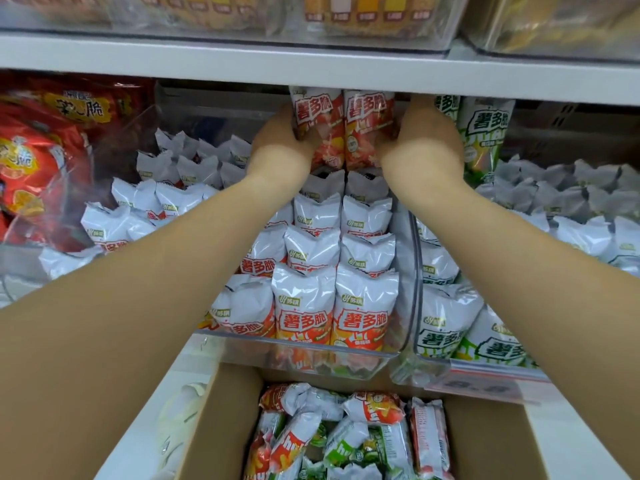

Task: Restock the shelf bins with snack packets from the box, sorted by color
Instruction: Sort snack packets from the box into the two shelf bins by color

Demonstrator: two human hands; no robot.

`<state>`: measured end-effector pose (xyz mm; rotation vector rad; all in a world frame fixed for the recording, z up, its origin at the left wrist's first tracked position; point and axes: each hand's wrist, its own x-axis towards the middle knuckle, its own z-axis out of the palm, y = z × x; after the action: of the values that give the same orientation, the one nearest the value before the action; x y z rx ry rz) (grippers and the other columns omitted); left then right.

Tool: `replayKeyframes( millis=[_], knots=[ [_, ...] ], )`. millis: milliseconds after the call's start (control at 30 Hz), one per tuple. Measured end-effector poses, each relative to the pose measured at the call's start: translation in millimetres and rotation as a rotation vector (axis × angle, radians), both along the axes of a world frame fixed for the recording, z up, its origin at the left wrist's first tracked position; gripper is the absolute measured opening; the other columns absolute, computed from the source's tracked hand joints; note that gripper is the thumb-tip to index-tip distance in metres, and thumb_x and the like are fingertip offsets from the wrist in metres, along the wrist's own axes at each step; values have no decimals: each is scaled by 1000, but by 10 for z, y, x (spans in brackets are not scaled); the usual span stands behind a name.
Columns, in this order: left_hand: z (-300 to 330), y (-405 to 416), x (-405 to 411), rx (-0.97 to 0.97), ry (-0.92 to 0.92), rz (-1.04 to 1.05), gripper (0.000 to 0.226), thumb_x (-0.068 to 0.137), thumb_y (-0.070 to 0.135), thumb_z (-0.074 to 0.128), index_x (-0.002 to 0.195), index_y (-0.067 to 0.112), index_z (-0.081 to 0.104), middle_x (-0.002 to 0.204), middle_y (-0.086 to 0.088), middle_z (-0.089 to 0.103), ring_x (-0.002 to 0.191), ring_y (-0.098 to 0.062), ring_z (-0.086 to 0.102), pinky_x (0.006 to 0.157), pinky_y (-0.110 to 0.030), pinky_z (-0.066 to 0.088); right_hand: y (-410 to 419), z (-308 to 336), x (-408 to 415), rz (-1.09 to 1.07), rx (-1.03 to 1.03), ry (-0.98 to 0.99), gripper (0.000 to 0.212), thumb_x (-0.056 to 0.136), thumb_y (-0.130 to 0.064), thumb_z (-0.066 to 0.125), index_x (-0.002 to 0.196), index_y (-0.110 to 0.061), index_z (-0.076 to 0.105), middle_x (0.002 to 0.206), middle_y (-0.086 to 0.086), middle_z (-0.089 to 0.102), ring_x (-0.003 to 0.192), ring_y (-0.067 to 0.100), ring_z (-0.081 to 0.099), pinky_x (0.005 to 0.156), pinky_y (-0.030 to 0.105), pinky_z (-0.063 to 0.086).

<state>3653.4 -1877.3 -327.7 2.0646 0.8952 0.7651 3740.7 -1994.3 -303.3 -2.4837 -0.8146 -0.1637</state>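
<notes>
Both hands, left hand & right hand, are gripping two red packets at the back of the nearly full red bin, w/ mixed red & green packets waiting in the box.

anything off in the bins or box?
Nothing misplaced in the bins: red packets fill the middle bin, green packets the right one. The box holds red and green jumbled, still unsorted.
</notes>
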Motion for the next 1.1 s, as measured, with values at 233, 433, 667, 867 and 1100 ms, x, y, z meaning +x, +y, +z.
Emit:
replayKeyframes(
  millis=[233,433,667,867,1100],
  knots=[
    [126,56,127,281,498,30,40,100,42,42,125,13,53,123,-12,60,110,-31,57,77,-32,38,-25,-27,-38,6,-158,-110,46,91,-2,51,135,-6,39,124,19,57,120,35,50,78,37,41],
    [20,7,203,200,415,28,32,99,36,46,118,14,59,120,-8,63,105,-28,59,74,-29,36,-119,-37,-157,92,-158,-207,69,85,-8,62,145,-12,28,141,16,38,131,36,34,94,43,41],
    [25,-51,61,126,239,-18,33,100,33,45,124,13,53,122,-8,62,106,-24,57,73,-24,34,-190,-32,-274,176,-307,-299,49,86,-15,57,133,-10,46,131,16,48,122,36,43,93,43,40],
    [-20,-54,125,132,323,-43,65,79,60,60,130,21,48,126,-3,58,111,-26,58,77,-28,38,-297,-16,-407,234,-408,-300,26,89,-11,51,114,-9,58,112,12,56,106,33,53,75,35,30],
    [-100,-117,184,104,396,49,103,66,61,72,147,24,20,144,-7,43,128,-32,46,103,-49,37,-332,-20,-430,237,-405,-224,26,89,-13,49,113,-11,59,115,12,56,114,32,46,79,35,28]
  ],
)
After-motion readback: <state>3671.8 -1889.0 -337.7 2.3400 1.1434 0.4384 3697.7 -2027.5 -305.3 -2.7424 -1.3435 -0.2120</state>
